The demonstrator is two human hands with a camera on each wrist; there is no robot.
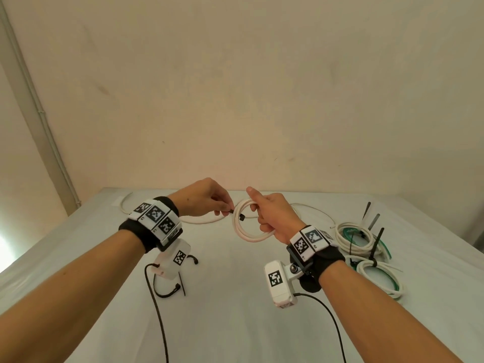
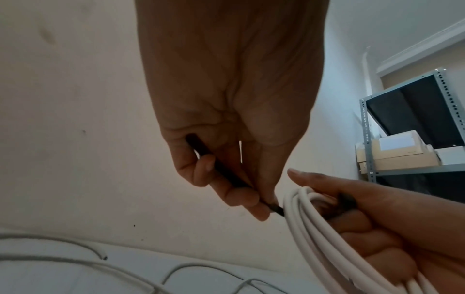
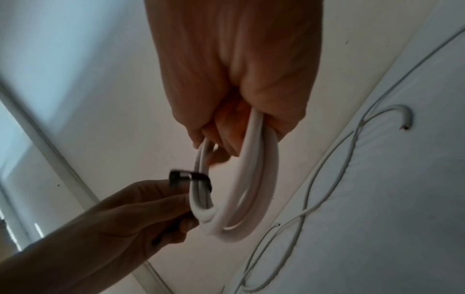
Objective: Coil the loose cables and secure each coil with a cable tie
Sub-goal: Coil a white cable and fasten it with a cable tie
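The left hand [image 1: 203,196] pinches the tail of a black cable tie [image 2: 221,171] in its grip, the strap wrapped round the strands of a white coil [image 1: 247,226]. The right hand [image 1: 272,216] is clenched round the coil's far side, holding it up above the desk [image 1: 235,310] (forefinger sticking out straight). To do this well, I'd say pull the tail steadily away from the head – keeping the loops bunched flat so none slips out. Beyond lie loose white cable [image 1: 199,220] and, to the right, already tied coils [image 1: 364,244].
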